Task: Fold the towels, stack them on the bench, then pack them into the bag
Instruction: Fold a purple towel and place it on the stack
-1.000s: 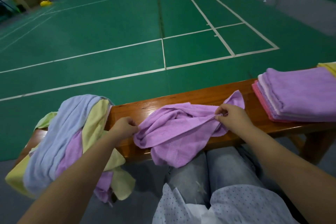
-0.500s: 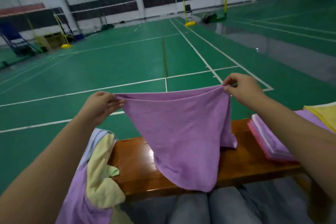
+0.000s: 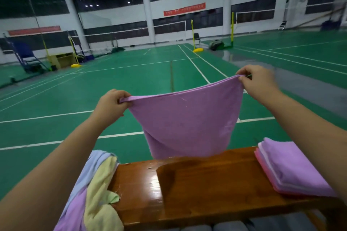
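A purple towel (image 3: pixel 187 118) hangs spread in the air above the far edge of the wooden bench (image 3: pixel 197 184). My left hand (image 3: pixel 110 107) pinches its upper left corner and my right hand (image 3: pixel 259 82) pinches its upper right corner, held a little higher. The towel's lower edge hangs just above the bench top. A stack of folded purple and pink towels (image 3: pixel 289 167) lies on the right end of the bench. A heap of unfolded blue, yellow and purple towels (image 3: pixel 93 193) drapes over the left end. No bag is in view.
Green badminton courts with white lines (image 3: pixel 169 73) stretch beyond the bench. Yellow net posts (image 3: pixel 193 35), a blue umpire chair (image 3: pixel 28 56) and a black chair stand far off by the white wall. My knees show at the bottom edge.
Both hands lifted the purple towel off the bench and spread it wide in the air. My head tilted up, so the hall's back wall came into view.
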`<state>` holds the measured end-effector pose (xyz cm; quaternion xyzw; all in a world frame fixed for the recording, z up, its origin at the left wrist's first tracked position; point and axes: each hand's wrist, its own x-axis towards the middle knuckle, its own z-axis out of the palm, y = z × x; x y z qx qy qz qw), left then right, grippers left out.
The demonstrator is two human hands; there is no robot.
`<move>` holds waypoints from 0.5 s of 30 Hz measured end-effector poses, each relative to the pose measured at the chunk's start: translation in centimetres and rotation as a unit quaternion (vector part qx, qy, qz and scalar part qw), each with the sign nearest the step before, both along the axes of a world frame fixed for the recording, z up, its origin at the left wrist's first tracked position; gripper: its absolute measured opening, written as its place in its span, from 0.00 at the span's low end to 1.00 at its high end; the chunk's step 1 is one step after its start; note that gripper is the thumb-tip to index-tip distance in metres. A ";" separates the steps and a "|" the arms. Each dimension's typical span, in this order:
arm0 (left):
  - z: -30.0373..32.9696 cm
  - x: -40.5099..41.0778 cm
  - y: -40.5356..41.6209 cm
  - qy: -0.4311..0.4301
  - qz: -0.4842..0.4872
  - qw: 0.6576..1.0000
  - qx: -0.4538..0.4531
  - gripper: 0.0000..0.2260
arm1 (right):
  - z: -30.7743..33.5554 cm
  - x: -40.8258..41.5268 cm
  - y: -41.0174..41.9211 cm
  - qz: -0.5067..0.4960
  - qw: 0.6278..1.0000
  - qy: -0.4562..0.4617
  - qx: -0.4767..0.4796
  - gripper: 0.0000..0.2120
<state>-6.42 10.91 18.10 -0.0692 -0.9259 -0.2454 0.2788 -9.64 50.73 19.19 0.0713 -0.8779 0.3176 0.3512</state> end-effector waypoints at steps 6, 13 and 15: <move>-0.1 0.4 0.1 -0.065 -0.032 0.982 -0.177 0.05 | 0.0 0.1 0.7 -0.005 1.000 -0.001 -0.008 0.08; -0.7 1.9 0.3 -0.277 -0.165 0.930 0.177 0.29 | 0.5 0.5 1.0 -0.013 0.999 -0.007 -0.032 0.07; -1.5 1.8 0.4 -0.261 -0.186 0.909 0.267 0.40 | 0.2 0.5 0.9 -0.009 0.999 -0.018 -0.037 0.08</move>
